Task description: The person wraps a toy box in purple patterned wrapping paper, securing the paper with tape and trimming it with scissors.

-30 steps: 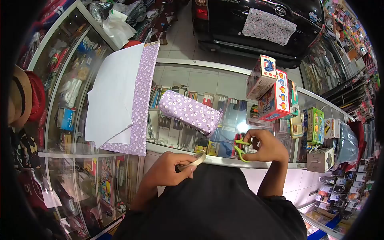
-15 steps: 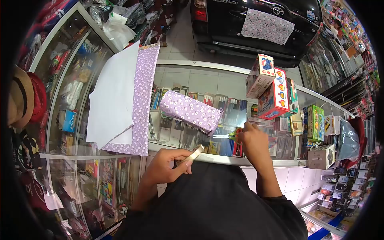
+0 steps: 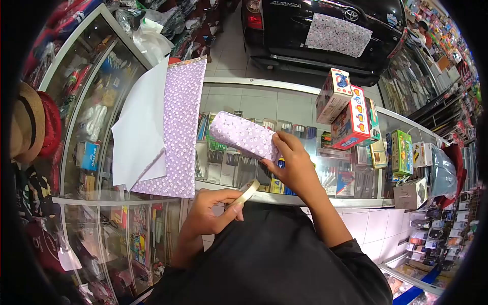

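My left hand [image 3: 216,211] pinches a roll of clear tape [image 3: 248,192] over the front edge of the counter. Lying on the glass top is a box-shaped package [image 3: 244,134] wrapped in purple paper with white flowers. My right hand [image 3: 295,165] grips the package's right end, thumb on the near side and fingers on the far side. The scissors are hidden behind this hand, apart from a bit of yellow-green beside it. Sheets of flowered wrapping paper [image 3: 184,127] lie at the left, partly under white sheets [image 3: 140,127].
Under the glass counter [image 3: 244,96] are rows of pens and stationery. Toy boxes [image 3: 351,119] stand on its right side, with a green box [image 3: 401,152] farther along. A glass cabinet [image 3: 84,117] is at the left. A black car [image 3: 325,35] is parked beyond.
My right hand has let go of the scissors and moved left onto the package's end. The package is shifted and turned slightly. My left hand still holds the tape.
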A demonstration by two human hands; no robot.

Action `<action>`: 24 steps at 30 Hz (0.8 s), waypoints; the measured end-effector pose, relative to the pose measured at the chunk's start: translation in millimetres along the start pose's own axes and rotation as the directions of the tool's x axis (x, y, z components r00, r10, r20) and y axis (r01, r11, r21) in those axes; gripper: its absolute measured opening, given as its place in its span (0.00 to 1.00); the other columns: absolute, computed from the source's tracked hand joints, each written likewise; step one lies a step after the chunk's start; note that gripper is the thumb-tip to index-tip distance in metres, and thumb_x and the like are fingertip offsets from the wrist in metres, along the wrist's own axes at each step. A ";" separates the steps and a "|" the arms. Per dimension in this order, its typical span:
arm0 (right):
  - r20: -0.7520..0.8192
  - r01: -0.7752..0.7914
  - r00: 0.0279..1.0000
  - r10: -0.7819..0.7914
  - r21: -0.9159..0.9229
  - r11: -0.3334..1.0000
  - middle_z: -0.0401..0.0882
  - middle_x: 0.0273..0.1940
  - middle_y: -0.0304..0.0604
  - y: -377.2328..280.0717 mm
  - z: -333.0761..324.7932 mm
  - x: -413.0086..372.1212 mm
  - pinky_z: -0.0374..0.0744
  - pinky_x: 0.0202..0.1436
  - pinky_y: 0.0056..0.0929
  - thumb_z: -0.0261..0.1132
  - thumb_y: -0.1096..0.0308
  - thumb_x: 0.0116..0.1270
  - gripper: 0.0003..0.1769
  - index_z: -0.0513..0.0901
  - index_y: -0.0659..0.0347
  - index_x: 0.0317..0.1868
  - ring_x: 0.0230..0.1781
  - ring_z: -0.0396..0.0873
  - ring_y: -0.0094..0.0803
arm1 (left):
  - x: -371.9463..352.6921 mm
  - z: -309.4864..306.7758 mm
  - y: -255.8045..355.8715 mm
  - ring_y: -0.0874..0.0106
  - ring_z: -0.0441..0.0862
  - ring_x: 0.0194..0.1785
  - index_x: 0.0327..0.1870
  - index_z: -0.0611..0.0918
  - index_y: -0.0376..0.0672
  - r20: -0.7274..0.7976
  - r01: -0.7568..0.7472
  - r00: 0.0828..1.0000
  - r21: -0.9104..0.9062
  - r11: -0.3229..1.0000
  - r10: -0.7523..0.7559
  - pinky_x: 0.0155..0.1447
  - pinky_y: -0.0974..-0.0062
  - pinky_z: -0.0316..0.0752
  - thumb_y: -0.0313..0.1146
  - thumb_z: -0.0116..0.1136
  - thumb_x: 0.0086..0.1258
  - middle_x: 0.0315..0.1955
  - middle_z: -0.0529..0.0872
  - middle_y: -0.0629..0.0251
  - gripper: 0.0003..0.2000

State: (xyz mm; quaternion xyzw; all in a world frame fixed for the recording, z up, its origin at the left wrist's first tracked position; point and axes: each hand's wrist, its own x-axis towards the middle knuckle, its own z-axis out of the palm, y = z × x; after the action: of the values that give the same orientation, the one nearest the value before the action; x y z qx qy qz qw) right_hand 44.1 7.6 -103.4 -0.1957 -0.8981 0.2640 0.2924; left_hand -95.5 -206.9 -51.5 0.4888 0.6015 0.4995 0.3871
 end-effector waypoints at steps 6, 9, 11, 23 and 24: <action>0.038 0.092 0.995 -0.087 -0.172 0.981 0.76 0.62 0.59 -8.0 -9.8 7.9 0.75 0.68 0.50 0.79 0.64 0.56 0.33 0.79 0.70 0.61 0.64 0.75 0.56 | -7.5 -8.1 -2.3 0.78 0.86 0.31 0.49 0.85 0.28 -0.005 0.015 1.000 -0.051 0.999 -0.015 0.38 0.80 0.79 0.24 0.59 0.73 0.27 0.88 0.62 0.10; -0.089 0.103 0.989 -0.116 -0.140 0.985 0.79 0.59 0.56 -32.6 -28.3 5.7 0.74 0.66 0.51 0.79 0.64 0.57 0.31 0.82 0.65 0.60 0.62 0.76 0.56 | -10.1 -14.3 -2.3 0.78 0.86 0.31 0.50 0.86 0.28 -0.003 0.013 1.000 -0.040 0.999 -0.013 0.38 0.80 0.79 0.23 0.60 0.72 0.27 0.88 0.63 0.10; -0.031 0.101 0.994 -0.101 -0.003 0.995 0.82 0.56 0.52 -55.4 -39.6 -2.3 0.77 0.61 0.47 0.78 0.63 0.59 0.28 0.84 0.61 0.60 0.57 0.78 0.53 | -12.2 -17.1 0.4 0.78 0.86 0.31 0.50 0.86 0.28 0.001 0.013 1.000 -0.059 0.998 -0.013 0.37 0.79 0.79 0.23 0.61 0.72 0.27 0.89 0.62 0.11; 0.143 -0.158 0.985 0.092 0.572 0.805 0.90 0.43 0.46 -84.5 -20.7 -26.7 0.84 0.44 0.31 0.79 0.73 0.58 0.13 0.93 0.62 0.45 0.44 0.88 0.38 | -11.4 -40.0 0.0 0.76 0.88 0.31 0.51 0.87 0.32 0.152 -0.044 0.987 0.002 0.999 0.043 0.38 0.78 0.80 0.24 0.63 0.70 0.26 0.90 0.62 0.11; 0.132 -0.162 0.986 0.104 0.579 0.799 0.90 0.41 0.45 -85.9 -21.0 -28.2 0.83 0.42 0.32 0.79 0.74 0.58 0.12 0.93 0.63 0.43 0.41 0.88 0.38 | -10.8 -41.0 -0.3 0.76 0.88 0.31 0.51 0.87 0.32 0.166 -0.044 0.985 0.000 0.999 0.044 0.38 0.78 0.80 0.24 0.63 0.70 0.26 0.90 0.62 0.11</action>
State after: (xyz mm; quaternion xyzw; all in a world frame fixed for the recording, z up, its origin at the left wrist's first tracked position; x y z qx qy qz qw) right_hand 61.7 -66.4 -50.3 -0.1456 -0.7690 0.5574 0.2770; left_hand -132.2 -226.6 -43.8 0.5426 0.5571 0.4643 0.4239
